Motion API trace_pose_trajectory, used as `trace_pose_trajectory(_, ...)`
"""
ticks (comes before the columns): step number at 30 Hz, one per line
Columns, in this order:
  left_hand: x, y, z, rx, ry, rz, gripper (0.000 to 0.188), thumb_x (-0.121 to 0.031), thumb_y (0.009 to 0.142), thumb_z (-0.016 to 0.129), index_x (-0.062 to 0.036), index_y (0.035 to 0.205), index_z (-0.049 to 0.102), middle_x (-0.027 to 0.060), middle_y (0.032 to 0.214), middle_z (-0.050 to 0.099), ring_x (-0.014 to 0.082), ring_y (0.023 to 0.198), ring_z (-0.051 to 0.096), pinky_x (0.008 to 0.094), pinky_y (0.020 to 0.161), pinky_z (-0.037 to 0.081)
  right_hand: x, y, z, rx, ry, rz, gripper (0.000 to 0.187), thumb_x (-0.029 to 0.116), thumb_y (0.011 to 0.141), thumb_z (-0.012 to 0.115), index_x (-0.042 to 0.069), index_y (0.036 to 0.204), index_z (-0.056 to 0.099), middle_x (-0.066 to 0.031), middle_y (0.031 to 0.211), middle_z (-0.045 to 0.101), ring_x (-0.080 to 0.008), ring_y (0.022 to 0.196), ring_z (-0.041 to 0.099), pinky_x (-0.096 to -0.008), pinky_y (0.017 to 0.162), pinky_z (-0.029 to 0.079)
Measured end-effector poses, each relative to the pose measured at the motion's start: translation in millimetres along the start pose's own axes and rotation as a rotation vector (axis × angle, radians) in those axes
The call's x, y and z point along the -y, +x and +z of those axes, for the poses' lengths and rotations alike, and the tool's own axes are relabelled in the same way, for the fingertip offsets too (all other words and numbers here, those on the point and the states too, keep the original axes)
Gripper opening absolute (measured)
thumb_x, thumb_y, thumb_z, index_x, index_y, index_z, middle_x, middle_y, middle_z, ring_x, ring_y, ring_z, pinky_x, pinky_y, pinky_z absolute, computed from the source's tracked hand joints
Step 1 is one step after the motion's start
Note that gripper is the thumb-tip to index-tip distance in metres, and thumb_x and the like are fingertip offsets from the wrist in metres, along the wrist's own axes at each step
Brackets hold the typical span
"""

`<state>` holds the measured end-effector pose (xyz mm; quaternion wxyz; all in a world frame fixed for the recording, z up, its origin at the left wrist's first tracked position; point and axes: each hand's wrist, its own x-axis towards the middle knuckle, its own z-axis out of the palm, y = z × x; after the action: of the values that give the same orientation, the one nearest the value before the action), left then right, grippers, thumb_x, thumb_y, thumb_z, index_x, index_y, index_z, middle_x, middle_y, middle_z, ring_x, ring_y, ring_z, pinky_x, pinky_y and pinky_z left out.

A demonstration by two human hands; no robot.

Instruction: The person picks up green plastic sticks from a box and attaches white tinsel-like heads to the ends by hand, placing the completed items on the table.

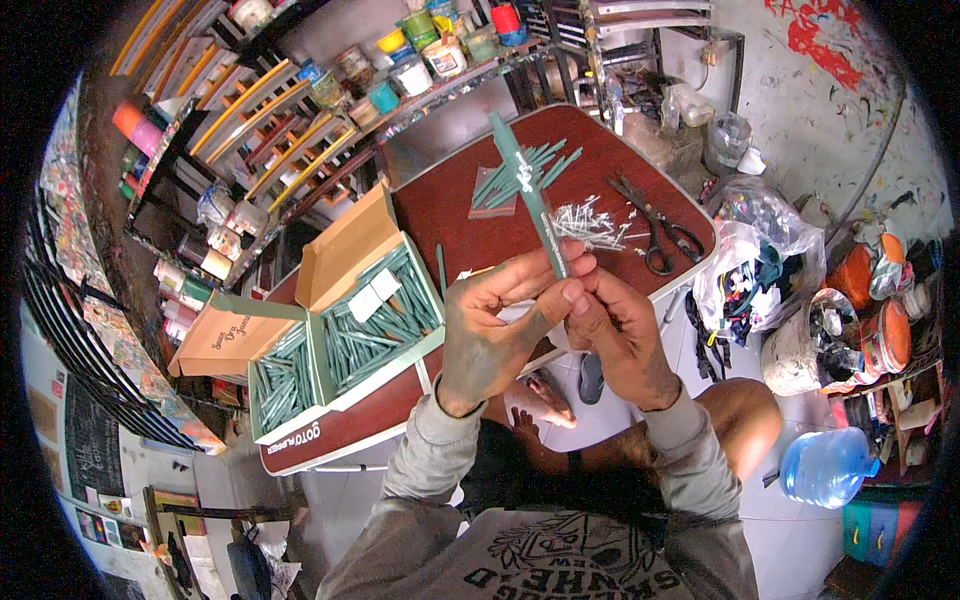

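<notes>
In front of my chest, both hands meet at the lower end of a slim dark green stick with white print along its side. It points up and away, tilted to the left, and looks like a pen or pencil; I cannot tell which. My left hand pinches its base from the left with thumb and fingers. The fingertips of my right hand close on the same end from the right. Beyond it, similar green sticks lie heaped on a clear plastic bag. Small white pieces are scattered beside them.
Black scissors lie on the red-brown table at the right. Two open cardboard boxes full of green sticks stand at the left. Paint pots line the far shelf. Plastic bags, buckets and a blue water jug stand right.
</notes>
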<state>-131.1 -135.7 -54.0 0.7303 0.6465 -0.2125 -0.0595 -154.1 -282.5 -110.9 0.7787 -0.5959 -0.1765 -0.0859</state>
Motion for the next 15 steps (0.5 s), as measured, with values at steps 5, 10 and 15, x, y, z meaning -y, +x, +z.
trace_pose_trajectory(5, -6, 6, -6, 0.010, 0.089, 0.083, 0.038, -0.003, 0.087, 0.070, 0.0063, 0.123, 0.060, 0.0170, 0.110, 0.070, 0.0188, 0.098, 0.067, 0.0309, 0.085, 0.056, -1, 2, -2, -0.015, -0.213, -0.085, 0.022, 0.022, 0.100, 0.055, 0.001, 0.102, 0.062, -0.0128, 0.079, 0.063, -0.0229, 0.068, 0.060, -0.0357, 0.062, 0.046)
trace_pose_trajectory(10, -37, 27, -13, -0.133, 0.203, 0.277, 0.049, -0.004, 0.088, 0.071, 0.0071, 0.132, 0.052, 0.0147, 0.099, 0.073, 0.0144, 0.097, 0.066, 0.0277, 0.088, 0.051, -11, 5, 0, -0.047, -0.296, -0.319, 0.024, 0.022, 0.101, 0.054, -0.001, 0.100, 0.060, -0.0053, 0.074, 0.057, -0.0111, 0.061, 0.048, -0.0280, 0.057, 0.040)
trace_pose_trajectory(15, -44, 48, -12, -0.189, 0.157, 0.401, 0.053, -0.004, 0.090, 0.069, 0.0066, 0.137, 0.047, 0.0146, 0.096, 0.073, 0.0140, 0.097, 0.066, 0.0265, 0.087, 0.051, -3, 5, 1, -0.055, -0.334, -0.330, 0.025, 0.021, 0.101, 0.054, -0.003, 0.100, 0.060, -0.0096, 0.077, 0.060, -0.0160, 0.064, 0.053, -0.0303, 0.059, 0.044)
